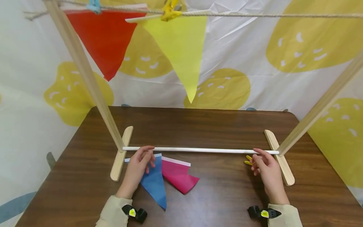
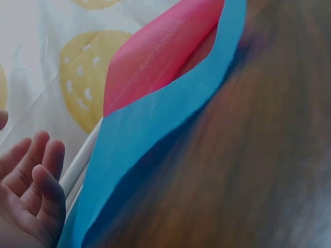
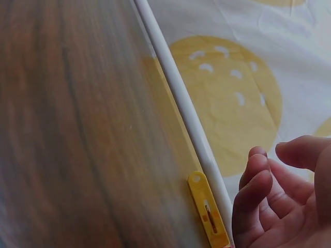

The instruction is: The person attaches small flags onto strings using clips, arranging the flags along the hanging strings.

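Observation:
My left hand hovers over the upper part of a blue pennant, its fingers loosely bent and holding nothing. A pink pennant, folded over at its tip, lies partly under the blue one; both have white strips along the top. At the right, my right hand is beside a small yellow clothespin on the table. Its thumb and fingers are apart with nothing between them. Both hands are close to the white rod, fingertips overlapping it in the head view.
Two wooden posts rise from flat wooden feet at either end of the rod. A rope runs across the top, carrying a red pennant and a yellow pennant with clips. A patterned cloth hangs behind the brown table.

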Action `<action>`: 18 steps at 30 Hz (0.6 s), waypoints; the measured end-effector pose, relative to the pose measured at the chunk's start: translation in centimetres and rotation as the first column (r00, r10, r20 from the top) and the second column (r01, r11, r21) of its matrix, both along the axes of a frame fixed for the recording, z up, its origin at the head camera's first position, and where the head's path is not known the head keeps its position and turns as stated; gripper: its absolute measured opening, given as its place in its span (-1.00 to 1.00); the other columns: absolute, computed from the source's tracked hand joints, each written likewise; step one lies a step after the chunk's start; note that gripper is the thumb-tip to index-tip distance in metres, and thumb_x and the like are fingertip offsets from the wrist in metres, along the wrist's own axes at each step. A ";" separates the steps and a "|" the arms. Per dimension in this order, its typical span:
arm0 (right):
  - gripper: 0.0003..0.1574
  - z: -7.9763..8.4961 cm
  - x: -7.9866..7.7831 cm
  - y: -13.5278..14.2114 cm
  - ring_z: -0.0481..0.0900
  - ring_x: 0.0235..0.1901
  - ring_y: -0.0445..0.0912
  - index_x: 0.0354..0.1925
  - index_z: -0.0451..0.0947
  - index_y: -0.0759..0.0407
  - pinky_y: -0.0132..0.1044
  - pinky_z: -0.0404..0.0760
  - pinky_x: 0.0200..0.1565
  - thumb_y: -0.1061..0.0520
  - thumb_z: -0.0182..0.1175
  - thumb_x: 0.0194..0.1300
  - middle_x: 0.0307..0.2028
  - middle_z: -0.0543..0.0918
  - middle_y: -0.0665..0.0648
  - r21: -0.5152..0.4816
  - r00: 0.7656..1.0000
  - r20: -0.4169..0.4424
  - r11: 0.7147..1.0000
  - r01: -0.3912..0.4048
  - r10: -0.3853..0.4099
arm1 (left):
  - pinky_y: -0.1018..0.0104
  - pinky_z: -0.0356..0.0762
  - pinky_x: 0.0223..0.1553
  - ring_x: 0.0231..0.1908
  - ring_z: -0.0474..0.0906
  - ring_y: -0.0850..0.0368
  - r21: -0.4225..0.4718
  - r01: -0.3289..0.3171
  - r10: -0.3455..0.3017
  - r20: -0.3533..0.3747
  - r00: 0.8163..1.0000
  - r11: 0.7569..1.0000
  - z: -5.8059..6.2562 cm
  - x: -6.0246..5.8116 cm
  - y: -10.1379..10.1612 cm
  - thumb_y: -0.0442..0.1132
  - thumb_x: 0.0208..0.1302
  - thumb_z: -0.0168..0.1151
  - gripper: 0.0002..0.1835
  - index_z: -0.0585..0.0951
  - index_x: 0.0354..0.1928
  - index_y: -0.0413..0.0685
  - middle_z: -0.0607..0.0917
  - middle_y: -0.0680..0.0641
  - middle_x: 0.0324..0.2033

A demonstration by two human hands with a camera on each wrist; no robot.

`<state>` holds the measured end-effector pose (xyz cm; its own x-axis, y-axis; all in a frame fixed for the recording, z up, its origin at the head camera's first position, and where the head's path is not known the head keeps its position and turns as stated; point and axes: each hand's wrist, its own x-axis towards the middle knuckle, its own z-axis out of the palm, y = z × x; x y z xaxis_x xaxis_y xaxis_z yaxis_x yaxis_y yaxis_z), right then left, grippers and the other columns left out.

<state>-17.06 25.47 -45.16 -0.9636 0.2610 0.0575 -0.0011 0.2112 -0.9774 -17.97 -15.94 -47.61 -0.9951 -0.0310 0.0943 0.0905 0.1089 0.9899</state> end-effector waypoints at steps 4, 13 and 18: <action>-0.52 -0.4 0.0 0.2 0.42 -0.67 -0.15 0.08 0.31 0.33 -0.36 0.40 -0.69 0.09 0.06 0.27 -0.50 0.52 0.11 0.012 1.000 0.014 1.000 -0.007 0.007 | 0.26 0.42 -0.70 -0.53 0.52 -0.05 0.019 -0.011 0.010 0.054 0.999 1.000 -0.2 -0.2 -0.2 0.05 0.24 0.03 -0.57 0.42 0.05 -0.03 0.56 -0.18 -0.40; -0.53 -1.1 -0.1 0.7 0.39 -0.71 -0.20 0.06 0.31 0.32 -0.37 0.36 -0.72 0.06 0.03 0.29 -0.59 0.54 0.02 0.040 0.997 0.071 0.999 0.012 -0.015 | 0.30 0.38 -0.76 -0.59 0.51 -0.02 0.038 -0.088 0.083 0.118 0.990 0.995 -0.7 -0.5 -0.5 0.07 0.26 0.00 -0.58 0.44 0.05 0.01 0.57 -0.19 -0.43; -0.54 -1.3 0.0 0.9 0.38 -0.74 -0.22 0.07 0.30 0.31 -0.38 0.34 -0.75 0.07 0.02 0.29 -0.61 0.54 0.01 0.037 0.996 0.088 0.999 0.023 -0.026 | 0.31 0.39 -0.75 -0.61 0.50 0.01 0.004 -0.082 0.080 0.156 0.985 0.997 -0.7 -0.4 -0.6 0.06 0.25 0.01 -0.57 0.44 0.08 0.02 0.59 -0.17 -0.43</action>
<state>-17.09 26.35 -46.50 -0.9587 0.2839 -0.0180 0.0908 0.2453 -0.9652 -18.39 -16.53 -48.27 -0.9918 -0.1121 -0.0621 -0.0733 0.0991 0.9924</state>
